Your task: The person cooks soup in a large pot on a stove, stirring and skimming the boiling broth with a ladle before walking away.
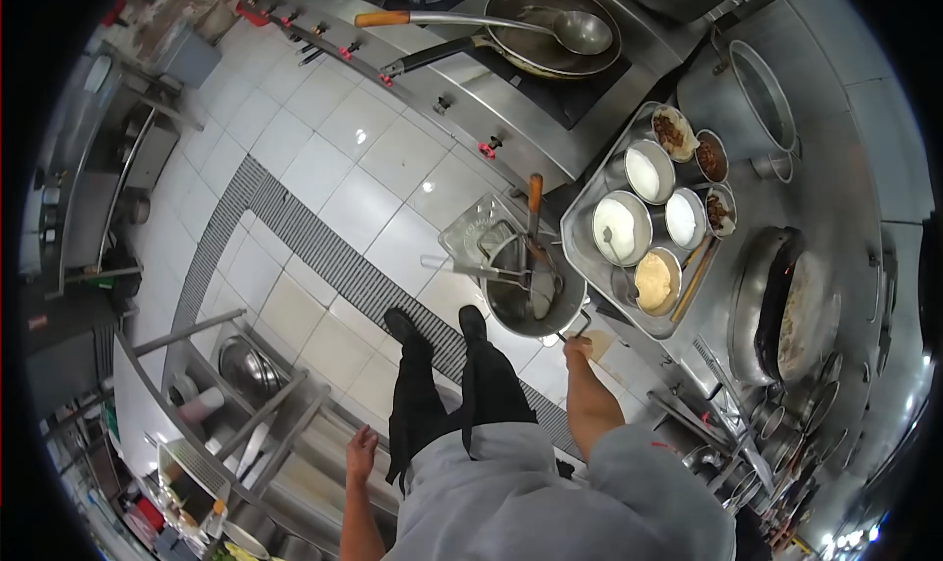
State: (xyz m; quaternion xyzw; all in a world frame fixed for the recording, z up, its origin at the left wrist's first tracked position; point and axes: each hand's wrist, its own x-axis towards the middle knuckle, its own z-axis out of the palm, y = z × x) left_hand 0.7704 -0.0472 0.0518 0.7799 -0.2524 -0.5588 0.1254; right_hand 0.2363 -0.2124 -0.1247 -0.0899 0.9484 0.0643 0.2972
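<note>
My right hand [580, 348] is closed round the loop handle of a deep metal pot [573, 315], low in front of me beside the counter. Inside the pot stand a wooden-handled tool [535, 199] and other metal utensils. A strainer basket [503, 237] sits by its far rim. My left hand [361, 451] hangs at my left side with its fingers apart and nothing in it, close to a steel shelf unit.
On the stove [442, 99] rests a wok [530, 58] with a ladle [584, 32] across it. To the right, a tray [580, 222] carries several tins of seasonings. Beyond are a large pot [688, 94] and a round pan [751, 315]. A floor grate [314, 247] crosses the tiles.
</note>
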